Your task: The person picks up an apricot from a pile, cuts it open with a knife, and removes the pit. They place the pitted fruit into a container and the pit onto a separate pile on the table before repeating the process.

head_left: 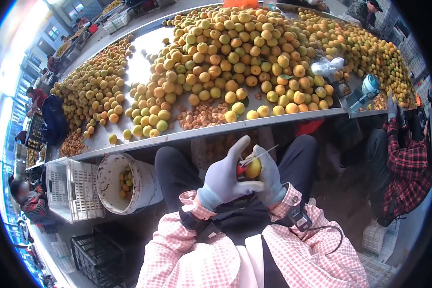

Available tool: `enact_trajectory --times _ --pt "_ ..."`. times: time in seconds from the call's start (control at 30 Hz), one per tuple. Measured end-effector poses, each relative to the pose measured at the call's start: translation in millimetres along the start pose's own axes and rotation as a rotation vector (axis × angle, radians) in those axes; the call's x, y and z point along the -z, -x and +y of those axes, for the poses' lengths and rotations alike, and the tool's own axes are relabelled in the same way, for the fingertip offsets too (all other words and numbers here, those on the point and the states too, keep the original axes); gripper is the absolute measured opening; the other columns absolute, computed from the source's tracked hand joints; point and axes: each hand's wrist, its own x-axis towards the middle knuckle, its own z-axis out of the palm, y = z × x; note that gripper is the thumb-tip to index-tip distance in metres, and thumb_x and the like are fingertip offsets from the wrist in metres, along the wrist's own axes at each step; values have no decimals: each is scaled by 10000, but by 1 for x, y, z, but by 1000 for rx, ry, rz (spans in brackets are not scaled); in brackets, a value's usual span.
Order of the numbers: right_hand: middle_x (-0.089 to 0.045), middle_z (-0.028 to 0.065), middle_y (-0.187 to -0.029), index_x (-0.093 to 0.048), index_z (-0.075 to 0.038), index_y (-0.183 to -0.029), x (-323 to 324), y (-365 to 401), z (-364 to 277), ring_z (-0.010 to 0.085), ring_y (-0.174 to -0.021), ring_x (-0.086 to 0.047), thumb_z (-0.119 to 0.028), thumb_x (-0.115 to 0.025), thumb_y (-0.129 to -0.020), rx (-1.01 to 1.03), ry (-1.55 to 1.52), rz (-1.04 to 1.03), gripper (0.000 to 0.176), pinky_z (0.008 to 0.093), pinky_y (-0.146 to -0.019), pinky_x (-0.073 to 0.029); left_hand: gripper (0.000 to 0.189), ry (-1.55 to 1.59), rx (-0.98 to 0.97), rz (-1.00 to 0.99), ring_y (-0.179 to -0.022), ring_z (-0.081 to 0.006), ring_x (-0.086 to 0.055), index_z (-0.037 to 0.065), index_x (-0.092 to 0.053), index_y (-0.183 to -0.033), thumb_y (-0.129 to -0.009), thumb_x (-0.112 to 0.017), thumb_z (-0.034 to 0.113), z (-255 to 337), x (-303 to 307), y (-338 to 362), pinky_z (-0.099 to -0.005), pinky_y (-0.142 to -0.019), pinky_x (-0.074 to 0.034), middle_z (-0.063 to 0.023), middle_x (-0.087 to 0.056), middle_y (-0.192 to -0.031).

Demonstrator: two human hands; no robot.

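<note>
Both my hands wear pale gloves and meet above my lap, in front of the table edge. My left hand (225, 177) is closed around the red handle of a small knife (241, 169), its index finger stretched upward. The thin blade points up and right, across a yellow-green apricot (253, 169). My right hand (270, 176) is curled around the apricot from the right. The left thumb reaches below the fruit to the right hand. Fingers partly hide the handle and the fruit's sides.
A metal table (177, 137) bears heaped apricots (235, 43) and a pile of brown pits (204, 116). At left stand a white bucket (108, 192) holding fruit and white crates (72, 187). A turquoise-lidded bottle (369, 86) lies at right. A person in plaid (408, 163) sits nearby.
</note>
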Motion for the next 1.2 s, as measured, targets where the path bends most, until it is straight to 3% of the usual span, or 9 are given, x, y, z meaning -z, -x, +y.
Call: enact_trajectory --times 0.07,0.13,0.33,0.63,0.8,0.9,1.07,1.1,1.2 --pt "-543 28 -858 -532 -39 -938 4 -3 4 185 -792 -548 -264 -414 -1014 -230 -147 -93 265 352 -706 -457 1070 15 25 10 -1006 -295 -649 28 -353 -1422 -610 -851 516 1 -3 1 -314 -859 -501 -183 -624 -1130" --pt "-544 21 -829 -529 -40 -913 5 -3 7 140 -747 -528 -249 -415 -1017 255 368 -119 260 311 -673 -452 988 19 -3 -7 -1032 -258 -642 14 -387 -1405 -650 -849 454 4 -3 3 -303 -881 -491 -176 -623 -1162" --pt "-559 3 -780 -529 -66 -865 -11 1 -15 90 -685 -523 -295 -420 -1028 -302 -673 99 302 265 -626 -454 671 607 -13 97 -1105 -95 -561 -8 -475 -1367 -788 -782 138 12 -19 6 -254 -964 -427 -88 -617 -1261" --pt "-633 136 -846 -508 -21 -891 -1 -12 -2 178 -710 -599 -312 -407 -1021 270 -397 -39 335 300 -662 -493 751 1420 266 86 -1167 -146 -522 -24 -355 -1431 -802 -755 67 25 -27 10 -298 -1015 -393 -86 -501 -1349" --pt "-580 80 -766 -517 -28 -902 -14 -12 -16 182 -690 -572 -318 -406 -1014 -256 -607 37 330 297 -639 -449 832 1343 371 74 -1199 -138 -503 -22 -314 -1450 -776 -788 91 13 -8 7 -288 -1026 -382 -82 -484 -1376" --pt "-607 98 -877 -527 -24 -948 -1 -1 -5 230 -763 -597 -247 -479 -980 68 45 2 230 340 -680 -470 889 302 -58 34 -1112 -207 -620 27 -396 -1419 -714 -828 355 4 3 5 -266 -942 -451 -134 -607 -1255" --pt "-599 98 -906 -524 -35 -961 -8 9 23 237 -781 -599 -245 -511 -961 517 691 342 210 376 -668 -473 727 397 40 -87 -1213 -146 -496 -31 -463 -1366 -766 -811 185 10 -4 6 -282 -1028 -374 -113 -535 -1359" --pt "-597 87 -864 -523 -37 -950 -12 12 -1 184 -741 -577 -297 -445 -1006 -88 -72 215 277 324 -664 -467 685 546 17 -26 -1156 -137 -543 -15 -472 -1365 -791 -789 185 12 -10 5 -274 -990 -406 -98 -569 -1320" --pt "-591 74 -823 -517 -41 -941 -4 1 -17 142 -723 -550 -329 -382 -1029 4 -301 125 329 286 -656 -453 689 704 53 -1 -1245 -150 -469 -40 -427 -1385 -817 -764 158 18 -13 7 -307 -1049 -356 -112 -499 -1396"
